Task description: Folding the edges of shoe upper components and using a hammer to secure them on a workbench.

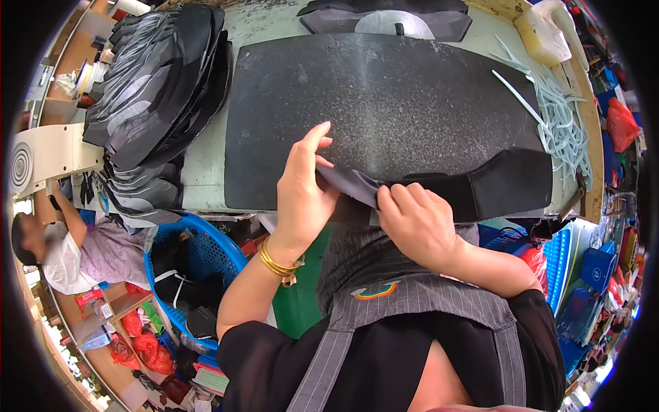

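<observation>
A long piece of black fabric with a smooth grey underside lies along the near edge of the dark work mat. Its left part is lifted and folded over, showing the grey side. My left hand has that raised end between thumb and curled fingers, while the index finger points up; the thumb is partly hidden. Closed on the fold, my right hand pinches the fabric near its middle, knuckles upward. The right end of the piece rests flat on the mat.
Stacked black and grey fabric pieces lie at the left of the table, with more at the far edge. Pale blue cords are heaped at the right. A blue basket with black pieces stands below left. Another person sits at far left.
</observation>
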Motion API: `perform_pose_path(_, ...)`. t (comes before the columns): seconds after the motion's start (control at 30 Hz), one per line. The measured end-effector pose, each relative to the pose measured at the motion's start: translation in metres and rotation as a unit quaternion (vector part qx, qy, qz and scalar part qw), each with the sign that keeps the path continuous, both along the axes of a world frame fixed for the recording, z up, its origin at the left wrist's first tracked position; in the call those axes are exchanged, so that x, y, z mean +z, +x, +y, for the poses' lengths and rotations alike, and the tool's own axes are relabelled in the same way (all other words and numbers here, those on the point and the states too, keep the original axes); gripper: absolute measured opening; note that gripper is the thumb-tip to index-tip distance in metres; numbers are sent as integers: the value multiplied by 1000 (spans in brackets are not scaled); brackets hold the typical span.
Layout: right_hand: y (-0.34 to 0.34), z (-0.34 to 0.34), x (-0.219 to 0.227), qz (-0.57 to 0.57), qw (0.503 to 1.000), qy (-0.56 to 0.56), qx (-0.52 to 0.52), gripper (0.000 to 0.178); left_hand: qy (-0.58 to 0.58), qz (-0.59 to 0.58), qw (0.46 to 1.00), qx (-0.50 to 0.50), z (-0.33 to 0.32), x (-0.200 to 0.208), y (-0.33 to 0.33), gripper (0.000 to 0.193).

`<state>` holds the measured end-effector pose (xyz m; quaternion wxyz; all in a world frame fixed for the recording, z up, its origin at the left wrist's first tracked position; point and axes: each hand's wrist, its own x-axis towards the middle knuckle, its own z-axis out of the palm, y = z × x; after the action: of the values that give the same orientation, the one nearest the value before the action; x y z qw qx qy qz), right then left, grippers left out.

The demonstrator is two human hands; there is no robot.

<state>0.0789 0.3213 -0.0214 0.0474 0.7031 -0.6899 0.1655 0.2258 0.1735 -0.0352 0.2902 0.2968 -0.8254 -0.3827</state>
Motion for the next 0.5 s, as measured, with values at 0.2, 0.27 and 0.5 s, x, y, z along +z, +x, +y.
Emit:
perform_pose_path(0.2,1,7,-2,0,998,13,56,38,-213,-50,973,-72,-10,-12,7,40)
perform_pose_path(0.27,7,8,-3,208,973,36,93,38,-348,-73,926,-125,-18,-13,5,37)
perform_pose_path(0.5,19,2,-6,95,995,1,-9,46,-442,-143,855,-230,-45,-6,-3,22)
